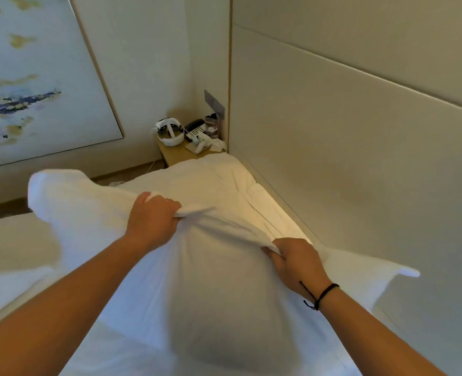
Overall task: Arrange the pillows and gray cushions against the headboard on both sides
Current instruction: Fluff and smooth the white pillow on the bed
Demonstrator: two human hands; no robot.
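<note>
A large white pillow (219, 289) fills the middle of the head view, held up above the bed. My left hand (154, 221) is closed on its top edge, left of centre. My right hand (295, 264) pinches the same edge further right, close to the padded cream headboard (360, 164). The pillow's left corner (56, 191) sticks up and its right corner (403, 271) points at the headboard. Beyond the pillow the white bedding (219, 180) lies flat, running along the headboard to the bed's far end. No gray cushion is in view.
A wooden nightstand (175, 153) stands past the bed's far end, carrying a white headset, a dark phone and small items. A large abstract painting (34, 77) hangs on the left wall. Another white pillow or duvet fold (10, 248) lies at the lower left.
</note>
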